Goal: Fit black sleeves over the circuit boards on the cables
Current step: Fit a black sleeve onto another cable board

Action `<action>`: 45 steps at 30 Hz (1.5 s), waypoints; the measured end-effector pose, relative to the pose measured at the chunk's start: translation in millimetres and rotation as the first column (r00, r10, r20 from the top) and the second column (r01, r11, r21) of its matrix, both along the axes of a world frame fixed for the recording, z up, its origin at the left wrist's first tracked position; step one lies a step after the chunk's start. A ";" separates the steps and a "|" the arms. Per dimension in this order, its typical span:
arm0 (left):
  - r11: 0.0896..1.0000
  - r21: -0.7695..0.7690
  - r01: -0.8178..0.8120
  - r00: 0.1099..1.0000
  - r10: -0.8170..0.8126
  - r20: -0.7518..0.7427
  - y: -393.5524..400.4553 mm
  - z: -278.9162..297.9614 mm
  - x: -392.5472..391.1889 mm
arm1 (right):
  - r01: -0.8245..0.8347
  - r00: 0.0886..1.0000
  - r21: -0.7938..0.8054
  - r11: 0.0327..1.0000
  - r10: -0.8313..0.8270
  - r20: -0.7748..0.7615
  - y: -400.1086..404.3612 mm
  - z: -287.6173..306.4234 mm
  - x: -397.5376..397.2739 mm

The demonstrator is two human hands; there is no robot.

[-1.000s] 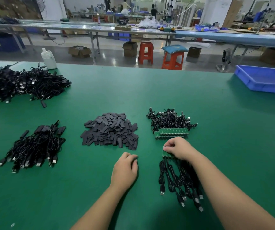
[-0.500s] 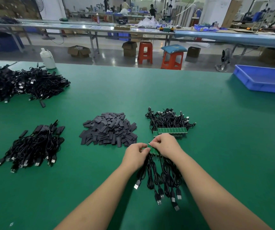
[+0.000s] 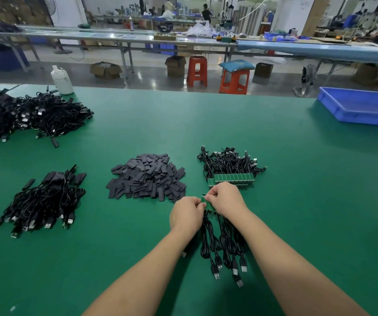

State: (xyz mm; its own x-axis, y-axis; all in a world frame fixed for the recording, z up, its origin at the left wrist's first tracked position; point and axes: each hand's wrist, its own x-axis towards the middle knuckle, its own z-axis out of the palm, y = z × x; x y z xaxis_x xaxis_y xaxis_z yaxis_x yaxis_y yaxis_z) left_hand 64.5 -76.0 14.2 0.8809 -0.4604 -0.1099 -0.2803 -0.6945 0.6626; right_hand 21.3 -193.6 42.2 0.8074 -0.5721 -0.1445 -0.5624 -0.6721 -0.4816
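On the green bench, sleeved cables are piled at left and loose black sleeves at centre, within reach. A strip of circuit boards is pinched between left hand and right hand, probably for separating one; its cables trail nearward.

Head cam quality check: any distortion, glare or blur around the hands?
Head view: wide-angle bowing bends the far benches and the table edge; floor shows glare patches; left hand and right hand look sharp, casting soft shadows; background is soft.
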 end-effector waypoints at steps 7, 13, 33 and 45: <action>0.996 0.087 0.008 0.985 -0.023 0.168 -1.5 -1.2 -8.8 | 0.074 0.997 -0.020 0.997 -0.075 -0.024 2.2 -8.7 2.8; 0.997 -0.049 -0.065 0.986 0.071 0.152 3.7 -5.0 -5.1 | 0.054 0.998 -0.050 0.997 -0.055 -0.004 -2.0 -16.2 2.5; 0.756 -0.654 0.030 0.782 -0.426 -0.456 39.7 -0.4 0.6 | 0.119 0.992 -0.300 0.946 -0.127 -0.007 -40.7 -39.2 -20.8; 0.894 -0.393 0.217 0.885 -0.350 -0.307 35.1 -10.8 0.1 | 0.171 0.982 -0.234 0.957 -0.147 0.120 -54.9 -26.9 -20.2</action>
